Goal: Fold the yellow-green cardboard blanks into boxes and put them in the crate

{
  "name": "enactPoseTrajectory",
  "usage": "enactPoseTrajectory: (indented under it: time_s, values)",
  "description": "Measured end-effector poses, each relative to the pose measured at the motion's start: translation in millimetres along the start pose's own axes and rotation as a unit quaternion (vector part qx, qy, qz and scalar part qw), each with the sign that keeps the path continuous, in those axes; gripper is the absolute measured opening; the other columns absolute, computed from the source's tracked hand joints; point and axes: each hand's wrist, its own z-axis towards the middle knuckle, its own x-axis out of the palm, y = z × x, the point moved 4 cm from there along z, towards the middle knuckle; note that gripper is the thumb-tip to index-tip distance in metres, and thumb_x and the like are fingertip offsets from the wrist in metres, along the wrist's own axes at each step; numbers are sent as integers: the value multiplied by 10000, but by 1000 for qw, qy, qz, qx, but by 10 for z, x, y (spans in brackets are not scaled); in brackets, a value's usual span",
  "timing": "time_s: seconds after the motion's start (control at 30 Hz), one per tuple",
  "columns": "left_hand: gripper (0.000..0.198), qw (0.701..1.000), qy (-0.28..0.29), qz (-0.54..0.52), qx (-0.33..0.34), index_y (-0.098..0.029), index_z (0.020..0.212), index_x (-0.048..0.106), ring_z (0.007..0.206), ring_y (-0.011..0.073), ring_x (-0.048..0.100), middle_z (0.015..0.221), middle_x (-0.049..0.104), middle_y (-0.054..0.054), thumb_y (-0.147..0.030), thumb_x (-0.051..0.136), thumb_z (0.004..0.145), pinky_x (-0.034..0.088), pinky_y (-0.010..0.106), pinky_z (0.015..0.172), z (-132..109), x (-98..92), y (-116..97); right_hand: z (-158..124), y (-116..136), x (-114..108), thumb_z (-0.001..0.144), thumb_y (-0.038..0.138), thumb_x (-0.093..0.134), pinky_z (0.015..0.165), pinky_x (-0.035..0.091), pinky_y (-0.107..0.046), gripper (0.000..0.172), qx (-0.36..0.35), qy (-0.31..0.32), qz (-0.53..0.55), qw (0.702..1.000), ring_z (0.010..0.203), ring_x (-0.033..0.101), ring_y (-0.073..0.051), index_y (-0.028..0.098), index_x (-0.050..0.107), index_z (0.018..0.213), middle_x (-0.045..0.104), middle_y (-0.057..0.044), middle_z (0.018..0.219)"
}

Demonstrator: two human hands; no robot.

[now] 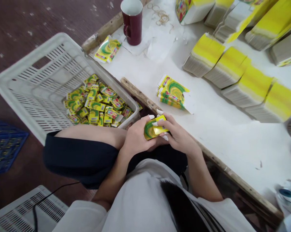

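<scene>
Above my lap, both hands grip one small yellow and green carton (150,129). My left hand (135,135) wraps round its left side, with the fingertips at its top edge. On the other side my right hand (178,133) pinches the carton's right end between thumb and fingers; white coverings show on several fingertips. Whether anything is inside the carton cannot be seen. Just beyond my hands, a small stack of flat printed cartons (173,91) lies on the white table (223,135). Left of my hands, a white plastic crate (60,58) holds many folded small boxes (94,106).
Long bundles of flat yellow cartons (247,80) stand in rows at the table's far right. A maroon mug (133,24), loose rubber bands (162,16) and another carton piece (108,49) are at the back. A blue crate (5,145) sits on the floor at left.
</scene>
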Motion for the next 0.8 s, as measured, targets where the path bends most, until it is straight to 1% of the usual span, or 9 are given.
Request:
enactPoseTrajectory:
  time_s: [0.13, 0.23, 0.37, 0.43, 0.5, 0.57, 0.6, 0.7, 0.8]
  values:
    - [757, 998, 39, -32, -29, -241, 1347, 459, 1051, 279, 734, 1166, 733, 87, -327, 815, 685, 591, 407, 904, -21, -4, 45, 5, 4, -16, 1030, 321, 451, 1089, 487, -490, 221, -16, 23, 30, 999, 1354, 541, -284, 236, 614, 1154, 516, -166, 1451]
    - [767, 998, 31, -44, -30, -250, 1337, 476, 1025, 273, 735, 1133, 741, 72, -309, 824, 656, 585, 404, 906, -18, -32, 28, -33, 0, -28, 1030, 373, 459, 1111, 472, -491, 247, -40, 39, 42, 998, 1396, 500, -286, 251, 591, 1200, 493, -152, 1483]
    - [725, 998, -12, -51, -24, -241, 1306, 523, 1067, 274, 715, 1183, 721, 78, -304, 826, 651, 570, 404, 944, -24, -24, 10, -63, 8, 115, 1003, 398, 518, 1172, 408, -530, 580, -13, -66, 37, 997, 1473, 406, -313, 244, 291, 1513, 414, -187, 1547]
    - [703, 992, -60, -99, -43, -224, 1271, 541, 1065, 272, 710, 1166, 717, 84, -350, 851, 652, 565, 401, 944, -31, -26, 60, -43, 18, 193, 964, 431, 592, 1147, 438, -531, 775, -8, -113, 50, 992, 1430, 463, -331, 236, 149, 1569, 388, -201, 1571]
    - [704, 960, -186, -186, -93, -225, 1246, 533, 1094, 265, 696, 1194, 699, 93, -432, 864, 660, 548, 396, 967, -49, -96, 191, 4, -17, 171, 917, 468, 662, 1075, 505, -513, 805, 2, -160, 60, 985, 1314, 574, -331, 238, 218, 1548, 446, -194, 1533]
    - [646, 887, -334, -274, -164, -246, 1236, 516, 1192, 253, 650, 1302, 647, 107, -573, 777, 743, 506, 394, 1028, -93, -178, 378, 47, -138, 10, 931, 456, 644, 981, 559, -473, 578, 44, -244, 43, 968, 1131, 669, -289, 236, 425, 1419, 598, -154, 1364]
    - [602, 849, -381, -308, -200, -255, 1229, 514, 1257, 248, 610, 1367, 607, 115, -647, 681, 804, 480, 397, 1057, -112, -194, 468, 57, -228, -104, 952, 427, 613, 932, 573, -450, 427, 76, -296, 19, 952, 1050, 686, -266, 232, 515, 1319, 651, -133, 1258]
    - [568, 793, -392, -367, -287, -254, 1213, 518, 1399, 246, 491, 1485, 510, 129, -712, 523, 876, 435, 409, 1090, -116, -142, 641, 76, -521, -400, 925, 359, 632, 833, 563, -438, 228, 167, -392, -94, 900, 944, 657, -265, 201, 634, 1089, 678, -136, 1070]
    - [555, 788, -338, -408, -312, -257, 1218, 514, 1408, 249, 486, 1484, 522, 123, -608, 686, 825, 442, 393, 1072, -97, -36, 655, 141, -754, -487, 830, 320, 732, 842, 529, -492, 206, 209, -381, -181, 882, 946, 591, -293, 201, 664, 984, 634, -133, 1011]
